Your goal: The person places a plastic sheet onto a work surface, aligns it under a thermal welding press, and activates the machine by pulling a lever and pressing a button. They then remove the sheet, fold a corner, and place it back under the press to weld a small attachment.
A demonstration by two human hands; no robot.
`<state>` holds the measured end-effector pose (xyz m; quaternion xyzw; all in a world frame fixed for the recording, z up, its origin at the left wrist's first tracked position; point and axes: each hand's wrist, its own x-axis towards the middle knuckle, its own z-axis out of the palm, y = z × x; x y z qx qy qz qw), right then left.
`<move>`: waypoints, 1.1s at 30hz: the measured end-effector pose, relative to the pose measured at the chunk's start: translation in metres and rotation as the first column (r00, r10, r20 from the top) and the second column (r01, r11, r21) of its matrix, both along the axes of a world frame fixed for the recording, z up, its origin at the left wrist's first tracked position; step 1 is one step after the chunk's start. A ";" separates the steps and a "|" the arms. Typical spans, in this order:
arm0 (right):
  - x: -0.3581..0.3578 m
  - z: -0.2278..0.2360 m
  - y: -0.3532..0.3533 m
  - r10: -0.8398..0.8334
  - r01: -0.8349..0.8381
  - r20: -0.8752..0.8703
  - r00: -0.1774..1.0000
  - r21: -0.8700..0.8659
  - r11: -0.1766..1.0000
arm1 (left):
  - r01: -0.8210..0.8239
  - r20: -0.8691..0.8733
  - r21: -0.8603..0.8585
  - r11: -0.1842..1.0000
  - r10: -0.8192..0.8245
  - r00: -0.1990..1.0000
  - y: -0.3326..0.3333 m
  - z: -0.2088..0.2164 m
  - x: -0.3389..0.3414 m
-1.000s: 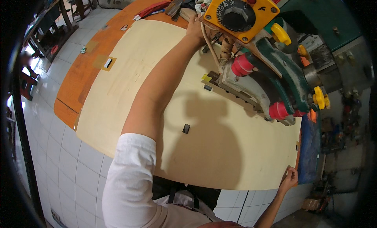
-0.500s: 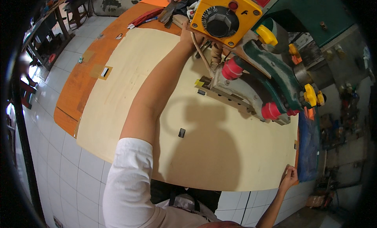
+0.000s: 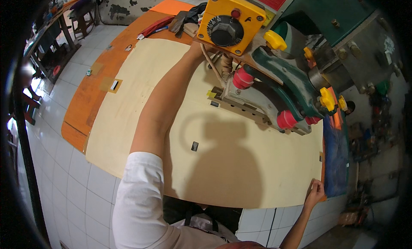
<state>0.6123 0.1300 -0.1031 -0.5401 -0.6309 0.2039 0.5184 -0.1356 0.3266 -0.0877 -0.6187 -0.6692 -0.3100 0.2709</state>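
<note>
My left arm (image 3: 161,107) stretches far over a large cream sheet (image 3: 124,116) spread on an orange table. Its hand is hidden behind the yellow control box (image 3: 229,23) of a machine, so its fingers do not show. At the near right corner of the sheet, my right hand (image 3: 316,191) is closed, fingers curled at the sheet's edge. Below the box, the machine's metal bar (image 3: 262,109) with red round mounts (image 3: 243,78) reaches over the sheet. A small dark rectangular piece (image 3: 195,146) lies on the sheet, and another (image 3: 214,104) sits beside the bar.
The orange table (image 3: 79,120) shows along the left, with a small white block (image 3: 114,85) on a tan patch. A red pouch (image 3: 159,26) and dark cloths lie at the far edge. Green machine arms with yellow knobs (image 3: 327,98) stand at right, near a blue surface (image 3: 335,163).
The view has shifted slightly, so the machine appears further left. My left hand, partly visible before, is now behind the control box. Another hand at the far edge has gone from view.
</note>
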 end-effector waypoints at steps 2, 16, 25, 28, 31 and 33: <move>0.006 -0.004 0.003 0.015 -0.015 -0.032 0.999 0.010 1.000 | 0.040 0.009 0.019 0.999 -0.040 0.999 0.004 0.007 -0.004; 0.012 -0.006 0.005 -0.038 0.038 0.012 0.999 0.007 0.999 | 0.089 0.052 0.000 0.996 -0.089 0.995 -0.016 0.003 -0.018; 0.012 -0.006 0.005 -0.027 0.026 0.002 1.000 0.011 1.000 | 0.086 0.056 -0.008 0.996 -0.086 0.995 -0.020 0.002 -0.020; 0.012 -0.005 0.005 -0.045 0.044 0.065 0.997 0.007 0.999 | 0.083 0.054 -0.006 0.997 -0.082 0.995 -0.017 0.004 -0.019; 0.009 -0.005 0.005 0.011 -0.012 -0.056 0.998 -0.014 1.000 | 0.079 0.057 -0.006 0.997 -0.079 0.995 -0.014 0.008 -0.020; 0.010 -0.005 0.005 -0.003 0.003 -0.020 1.000 -0.004 1.000 | 0.079 0.061 -0.003 0.997 -0.079 0.995 -0.012 0.010 -0.022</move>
